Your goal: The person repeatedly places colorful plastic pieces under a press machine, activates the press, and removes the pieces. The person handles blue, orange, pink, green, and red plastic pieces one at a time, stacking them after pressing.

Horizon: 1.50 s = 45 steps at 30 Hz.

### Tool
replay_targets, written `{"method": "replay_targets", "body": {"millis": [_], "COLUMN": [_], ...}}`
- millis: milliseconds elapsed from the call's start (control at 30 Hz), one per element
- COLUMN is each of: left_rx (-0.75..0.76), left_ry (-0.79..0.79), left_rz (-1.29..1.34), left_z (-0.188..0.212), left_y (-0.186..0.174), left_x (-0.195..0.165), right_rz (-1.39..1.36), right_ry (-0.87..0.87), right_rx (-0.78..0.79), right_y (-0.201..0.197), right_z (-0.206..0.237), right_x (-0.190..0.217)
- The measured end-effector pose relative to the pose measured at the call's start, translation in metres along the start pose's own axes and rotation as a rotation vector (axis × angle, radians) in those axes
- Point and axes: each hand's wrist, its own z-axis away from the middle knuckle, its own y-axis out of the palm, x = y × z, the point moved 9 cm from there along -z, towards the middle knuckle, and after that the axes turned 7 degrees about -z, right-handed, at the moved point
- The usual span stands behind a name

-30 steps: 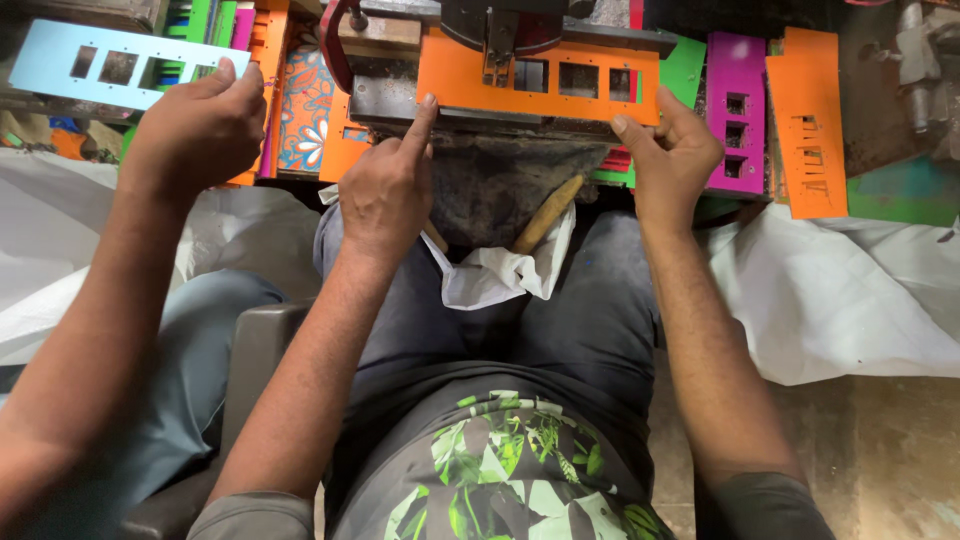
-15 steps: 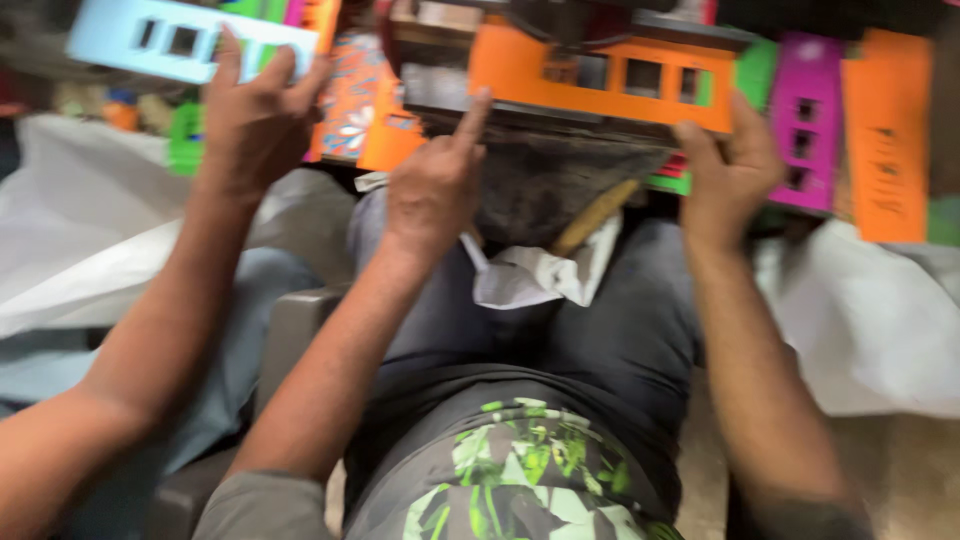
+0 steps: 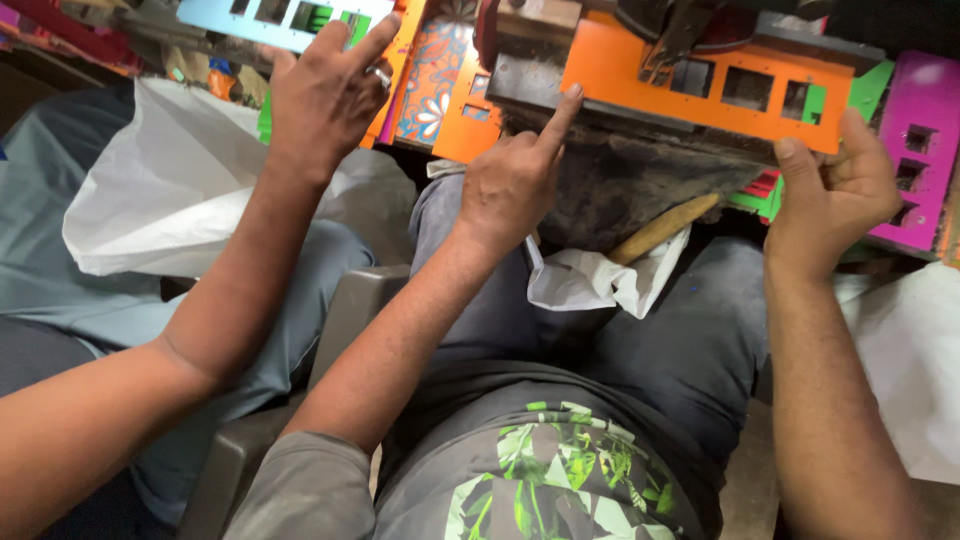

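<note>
With the orange cut-out panel (image 3: 700,85) lying under the press head, the right hand (image 3: 835,195) pinches its end while the left hand (image 3: 510,185), grasping nothing, presses one fingertip down; best keep both clear of the die.

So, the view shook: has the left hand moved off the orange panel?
No; left hand still points at the orange panel, at its left end.

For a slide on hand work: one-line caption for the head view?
Left hand and right hand steady an orange cut-out panel while a co-worker's hand rests nearby.
</note>
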Motion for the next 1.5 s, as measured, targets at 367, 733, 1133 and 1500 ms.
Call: {"method": "replay_targets", "body": {"millis": [367, 733, 1133, 1500], "left_rx": [0.005, 0.012, 0.003, 0.002], "left_ry": [-0.012, -0.007, 0.001, 0.013], "left_rz": [0.001, 0.000, 0.001, -0.021], "left_z": [-0.001, -0.001, -0.004, -0.005], "left_y": [-0.001, -0.002, -0.005, -0.005], "left_x": [0.003, 0.004, -0.004, -0.008], "right_rz": [-0.061, -0.061, -0.072, -0.061], "right_ry": [0.009, 0.039, -0.015, -0.008], "right_rx": [0.018, -0.051, 0.003, -0.018], "right_y": [0.011, 0.000, -0.007, -0.011], "right_z": [-0.004, -0.002, -0.004, -0.007], "right_x": [0.013, 0.000, -0.003, -0.001]}}
